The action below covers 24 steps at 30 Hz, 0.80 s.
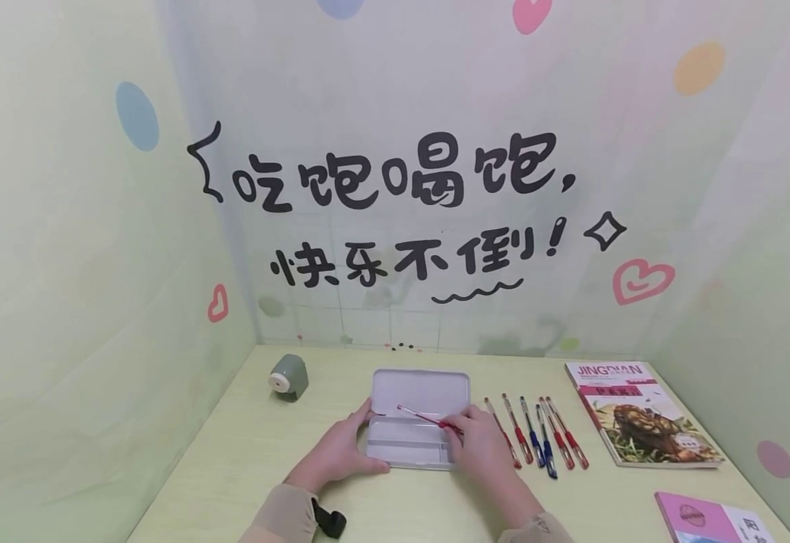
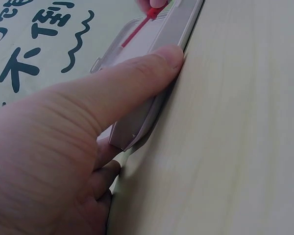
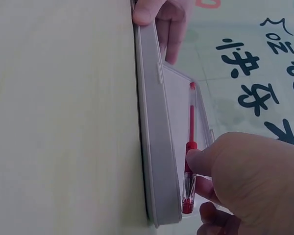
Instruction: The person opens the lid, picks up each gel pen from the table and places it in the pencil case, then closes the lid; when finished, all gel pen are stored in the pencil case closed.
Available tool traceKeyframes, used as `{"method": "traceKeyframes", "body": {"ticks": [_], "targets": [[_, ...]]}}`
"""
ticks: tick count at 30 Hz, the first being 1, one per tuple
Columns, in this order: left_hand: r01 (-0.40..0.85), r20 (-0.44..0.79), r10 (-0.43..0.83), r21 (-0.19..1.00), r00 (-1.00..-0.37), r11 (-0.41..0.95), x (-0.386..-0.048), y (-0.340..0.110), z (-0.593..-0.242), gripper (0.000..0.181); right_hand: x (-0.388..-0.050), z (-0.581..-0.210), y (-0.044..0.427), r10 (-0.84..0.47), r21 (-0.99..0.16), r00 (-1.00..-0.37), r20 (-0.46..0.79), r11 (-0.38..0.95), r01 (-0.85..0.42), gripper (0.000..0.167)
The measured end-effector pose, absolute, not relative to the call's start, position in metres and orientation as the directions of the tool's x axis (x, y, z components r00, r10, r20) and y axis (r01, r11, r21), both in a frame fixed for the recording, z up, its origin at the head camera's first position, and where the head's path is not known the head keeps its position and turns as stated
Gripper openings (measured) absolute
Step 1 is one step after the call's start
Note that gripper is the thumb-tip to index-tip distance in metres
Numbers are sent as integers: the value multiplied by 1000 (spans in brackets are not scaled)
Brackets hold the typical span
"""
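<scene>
An open grey pencil case (image 1: 422, 386) lies on the table, its lid tipped back toward the wall. My left hand (image 1: 337, 452) holds its left end, thumb along the front edge and fingers round the side. Between thumb and fingers, my right hand (image 1: 484, 450) pinches a red gel pen (image 3: 191, 125) by its grip, slanted over the case with the capped end near my palm. In the head view, the front part of the case shows long compartments with no pens visible in them; my right hand covers its right end.
Several red and blue pens (image 1: 549, 437) lie in a row right of the case. Farther right are a magazine (image 1: 646, 422) and a pink book (image 1: 703, 520). A grey-green pencil sharpener (image 1: 290, 375) stands at the back left. Printed cloth walls (image 1: 395, 317) enclose the table.
</scene>
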<state>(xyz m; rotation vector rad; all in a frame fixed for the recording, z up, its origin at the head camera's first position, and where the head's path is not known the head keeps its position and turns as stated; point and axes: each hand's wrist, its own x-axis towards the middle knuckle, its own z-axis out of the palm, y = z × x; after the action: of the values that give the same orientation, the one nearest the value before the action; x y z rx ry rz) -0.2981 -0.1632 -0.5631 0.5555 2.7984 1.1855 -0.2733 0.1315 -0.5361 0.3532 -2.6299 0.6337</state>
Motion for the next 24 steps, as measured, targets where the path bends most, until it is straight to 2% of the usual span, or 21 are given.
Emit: {"method": "traceKeyframes", "body": {"ticks": [8, 24], "targets": [[293, 77, 341, 704, -937, 647, -298, -162, -562, 141, -272, -539, 115, -203, -370, -903, 380, 861, -349, 10], [302, 82, 347, 697, -934, 650, -298, -163, -563, 141, -271, -538, 106, -290, -326, -887, 359, 852, -410, 11]]}}
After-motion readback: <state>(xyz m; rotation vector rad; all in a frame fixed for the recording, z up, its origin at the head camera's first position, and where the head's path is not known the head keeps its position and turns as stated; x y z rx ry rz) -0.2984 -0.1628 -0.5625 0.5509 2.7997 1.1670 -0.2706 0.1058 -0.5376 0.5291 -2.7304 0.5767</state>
